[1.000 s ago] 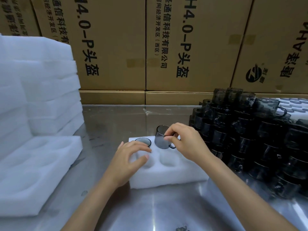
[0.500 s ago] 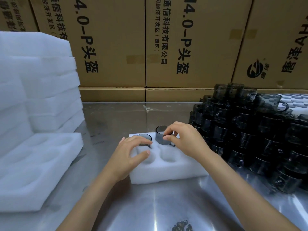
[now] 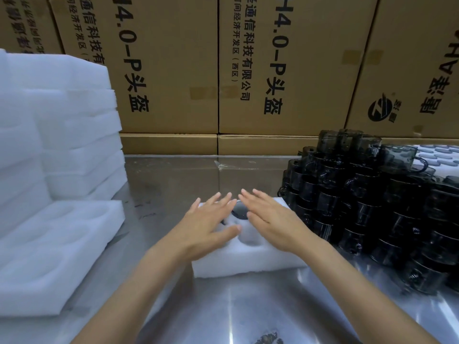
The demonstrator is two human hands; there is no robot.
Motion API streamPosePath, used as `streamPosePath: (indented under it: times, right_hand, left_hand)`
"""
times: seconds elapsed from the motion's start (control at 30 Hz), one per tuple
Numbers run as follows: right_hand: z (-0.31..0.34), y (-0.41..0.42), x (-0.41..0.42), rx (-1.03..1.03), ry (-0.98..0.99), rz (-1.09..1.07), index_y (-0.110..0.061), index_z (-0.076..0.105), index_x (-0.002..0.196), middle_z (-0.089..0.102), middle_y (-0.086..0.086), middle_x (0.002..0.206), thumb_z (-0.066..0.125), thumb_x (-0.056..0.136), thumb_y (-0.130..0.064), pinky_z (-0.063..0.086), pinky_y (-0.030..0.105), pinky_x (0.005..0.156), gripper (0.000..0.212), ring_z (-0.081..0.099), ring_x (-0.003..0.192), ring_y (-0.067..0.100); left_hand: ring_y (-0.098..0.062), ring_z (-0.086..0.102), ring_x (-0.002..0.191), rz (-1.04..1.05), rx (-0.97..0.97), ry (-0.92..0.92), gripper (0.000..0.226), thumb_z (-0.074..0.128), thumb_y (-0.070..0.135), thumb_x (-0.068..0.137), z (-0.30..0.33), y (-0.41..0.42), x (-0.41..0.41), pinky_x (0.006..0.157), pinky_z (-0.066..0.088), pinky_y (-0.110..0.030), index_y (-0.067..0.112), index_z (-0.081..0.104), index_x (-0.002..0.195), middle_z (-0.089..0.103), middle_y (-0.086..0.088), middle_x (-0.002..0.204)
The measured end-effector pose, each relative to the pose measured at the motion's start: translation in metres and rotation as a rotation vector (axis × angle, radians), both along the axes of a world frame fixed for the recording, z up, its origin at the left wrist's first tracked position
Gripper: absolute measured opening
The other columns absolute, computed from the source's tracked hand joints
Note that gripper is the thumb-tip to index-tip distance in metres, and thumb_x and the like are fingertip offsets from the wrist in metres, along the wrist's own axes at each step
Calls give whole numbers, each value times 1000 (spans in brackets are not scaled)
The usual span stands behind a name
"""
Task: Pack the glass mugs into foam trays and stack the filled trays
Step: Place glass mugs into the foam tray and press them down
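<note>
While both hands are lying flat over the foam tray [image 3: 250, 263] at the middle of the counter [image 3: 173, 184], the fingers are stretching out straight and gripping nothing. The left hand [image 3: 206, 227] is covering the tray's left half, palm down, thumb reaching toward the centre. The right hand [image 3: 270, 219] is spreading over the right half, its fingertips almost meeting the left's at the far edge. Between the two hands a sliver of dark glass mug [image 3: 239, 212] is peeking out, sitting down in a far pocket of the tray; how many mugs are sitting under the palms I cannot tell. One near pocket [image 3: 249, 238] is showing bare white foam. Off to the right, the pile of smoky glass mugs [image 3: 372, 207] is waiting in stacked rows on the counter, just beside the tray. Over on the left, an unfilled foam tray [image 3: 54, 252] is lying flat, and behind it a stack of foam trays [image 3: 62, 130] is rising. Cardboard boxes [image 3: 273, 70] are lining the back.
</note>
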State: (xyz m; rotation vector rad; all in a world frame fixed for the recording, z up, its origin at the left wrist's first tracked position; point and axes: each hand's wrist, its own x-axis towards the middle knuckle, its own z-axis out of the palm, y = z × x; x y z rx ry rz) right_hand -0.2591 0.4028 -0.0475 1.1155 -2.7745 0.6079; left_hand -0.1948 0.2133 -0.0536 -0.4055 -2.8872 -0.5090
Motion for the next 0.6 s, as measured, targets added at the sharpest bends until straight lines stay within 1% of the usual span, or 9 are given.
streamPosePath:
  times: [0.03, 0.07, 0.1, 0.17, 0.37, 0.47, 0.53, 0.6]
  right_hand:
    - [-1, -1, 0, 66, -49, 12, -29, 22, 150, 11, -20, 157, 27, 102, -26, 12, 25, 115, 48, 4, 143, -2]
    - [-1, -1, 0, 111, -92, 12, -29, 19, 151, 8, -19, 157, 24, 102, -25, 13, 31, 118, 49, 3, 144, -2]
    - [0, 0, -1, 135, -119, 7, -29, 18, 151, 6, -19, 157, 23, 102, -25, 15, 34, 118, 50, 3, 144, -2]
    - [2, 0, -2, 160, -138, 0, -29, 16, 151, 6, -19, 157, 23, 101, -24, 14, 33, 118, 51, 3, 143, -2]
    - [3, -1, -2, 184, -120, -1, -31, 17, 151, 8, -17, 158, 23, 100, -26, 13, 29, 118, 52, 5, 143, -2]
    - [6, -1, 4, 184, -109, -5, -28, 18, 151, 9, -13, 159, 23, 100, -26, 13, 30, 118, 51, 6, 144, 1]
    - [6, -1, 8, 152, -20, -10, -24, 22, 150, 14, -8, 159, 27, 101, -26, 12, 32, 118, 50, 11, 145, 6]
    - [9, 4, 12, 16, 159, -78, -23, 34, 146, 29, -8, 154, 35, 100, -28, 13, 33, 116, 47, 22, 142, 9]
  left_hand:
    - [2, -7, 143, 1, -55, -49, 64, 33, 55, 96, -1, 2, -3, 115, -10, -33, 32, 12, 151, 2, 18, 157]
    - [0, -8, 143, 5, -80, -89, 67, 30, 57, 94, -1, 4, -4, 114, -11, -32, 31, 9, 151, 1, 17, 158]
    - [0, -8, 144, 7, -93, -115, 70, 27, 58, 90, -1, 4, -5, 113, -11, -30, 31, 8, 152, 1, 17, 158]
    - [0, -7, 144, 4, -120, -139, 72, 25, 57, 87, -1, 3, -6, 112, -12, -29, 31, 8, 151, 1, 17, 158]
    - [2, -5, 143, 19, -184, -147, 63, 31, 51, 96, 2, 2, -6, 114, -13, -32, 32, 6, 151, 1, 19, 158]
    - [2, -5, 143, 22, -195, -132, 63, 30, 50, 97, 4, 4, -1, 115, -12, -33, 30, 5, 152, 1, 17, 158]
    - [1, -5, 144, 34, -212, -79, 62, 28, 49, 98, 5, 6, 2, 116, -11, -34, 28, 6, 152, 3, 16, 158]
    - [-1, 0, 144, 62, -170, 41, 60, 27, 49, 98, 6, 10, 7, 116, -7, -34, 29, 11, 152, 8, 18, 157]
